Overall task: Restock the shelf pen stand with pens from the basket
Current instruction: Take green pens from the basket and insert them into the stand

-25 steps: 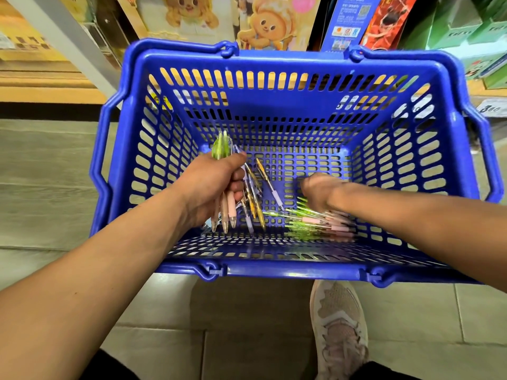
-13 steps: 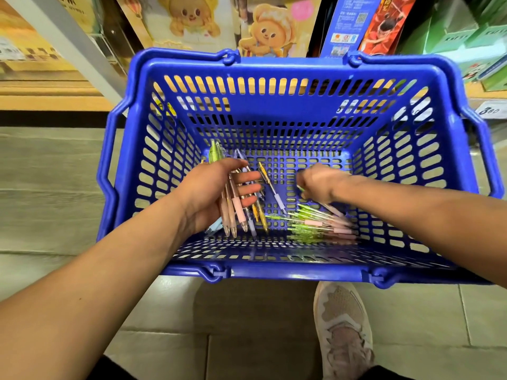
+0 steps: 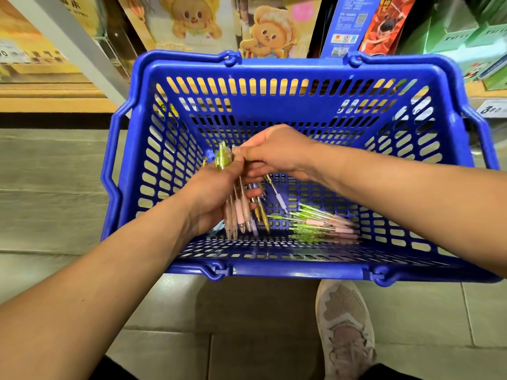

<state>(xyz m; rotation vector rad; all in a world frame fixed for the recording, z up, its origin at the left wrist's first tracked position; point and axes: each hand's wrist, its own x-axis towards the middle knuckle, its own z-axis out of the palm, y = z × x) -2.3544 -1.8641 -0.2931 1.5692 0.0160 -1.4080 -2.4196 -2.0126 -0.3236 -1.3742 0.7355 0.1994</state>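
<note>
Several pens (image 3: 238,215) gripped in left hand (image 3: 210,197), centre frame; right hand (image 3: 274,153) pinches another into bundle. Gathering step. Next, likely: collect loose pens (image 3: 325,224) off basket (image 3: 274,67) floor.

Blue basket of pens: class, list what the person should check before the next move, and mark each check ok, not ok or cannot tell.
1. Left hand grips the bunch of pens: ok.
2. Right hand pinches the bunch's top ends: ok.
3. Bunch lined up evenly: not ok, the tips fan out.
4. Blue basket emptied: not ok, loose pens lie on its floor.
5. Pen stand has room: cannot tell, it is out of view.
</note>
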